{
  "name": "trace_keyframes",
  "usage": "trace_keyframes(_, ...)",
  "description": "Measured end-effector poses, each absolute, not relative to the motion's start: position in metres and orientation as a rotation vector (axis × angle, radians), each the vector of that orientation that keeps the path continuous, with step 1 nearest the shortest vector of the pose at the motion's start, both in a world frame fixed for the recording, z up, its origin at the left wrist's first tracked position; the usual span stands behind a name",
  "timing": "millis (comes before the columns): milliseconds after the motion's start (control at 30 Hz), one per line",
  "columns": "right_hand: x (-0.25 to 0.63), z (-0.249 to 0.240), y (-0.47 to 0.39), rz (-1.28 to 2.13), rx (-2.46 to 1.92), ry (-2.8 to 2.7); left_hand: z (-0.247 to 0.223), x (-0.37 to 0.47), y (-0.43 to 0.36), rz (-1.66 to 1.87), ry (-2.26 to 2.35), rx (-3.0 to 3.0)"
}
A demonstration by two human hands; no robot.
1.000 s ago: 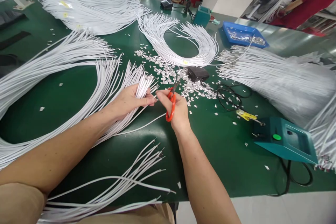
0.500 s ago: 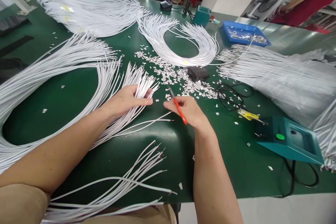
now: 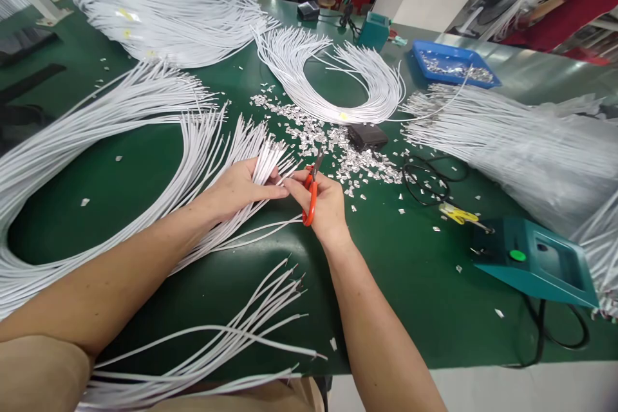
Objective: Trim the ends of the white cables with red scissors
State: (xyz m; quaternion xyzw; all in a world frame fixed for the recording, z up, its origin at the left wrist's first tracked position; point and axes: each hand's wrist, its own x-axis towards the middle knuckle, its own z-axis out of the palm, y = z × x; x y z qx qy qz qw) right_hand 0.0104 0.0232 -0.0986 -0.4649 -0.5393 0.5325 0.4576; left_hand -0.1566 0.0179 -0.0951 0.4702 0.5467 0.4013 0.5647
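My left hand (image 3: pixel 241 187) is closed round a bundle of white wires (image 3: pixel 269 159), whose tips point up and to the right. Close beside it, my right hand (image 3: pixel 324 203) holds red-handled scissors (image 3: pixel 311 199), blades pointing up and away. Its thumb and fingertips meet near my left thumb at the edge of the bundle; whether they pinch a wire end is too small to tell. Beyond both hands, many small silvery pieces (image 3: pixel 309 132) lie scattered on the green table (image 3: pixel 405 309).
Coiled white wires (image 3: pixel 381 87) lie behind the pieces, near a black block (image 3: pixel 367 136) and a blue tray (image 3: pixel 451 55). At right are yellow-handled snips (image 3: pixel 458 214) and a teal device (image 3: pixel 535 261). Loose wires (image 3: pixel 232 328) lie in front. A person in red (image 3: pixel 570 13) is at back right.
My right hand has moved left to meet my left hand at the bundle, and the scissors in it have turned more upright. My left hand keeps its hold on the wires.
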Motion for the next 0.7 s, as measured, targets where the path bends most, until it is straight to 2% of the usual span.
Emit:
trace_keyframes(400, 0.006, -0.095, 0.022, 1.464, -1.302, -1.079, -0.095, -0.161, 0.021, 0.883, 1.278, 1.127)
trace_keyframes(500, 0.013, -0.099, 0.027, 1.4, -1.319, -1.251, -0.096, -0.16, 0.02, 0.908, 1.301, 1.123)
trace_keyframes(700, 0.029, -0.111, 0.035, 1.027, -1.55, -1.836, -0.094, -0.161, 0.019, 0.945, 1.321, 1.135)
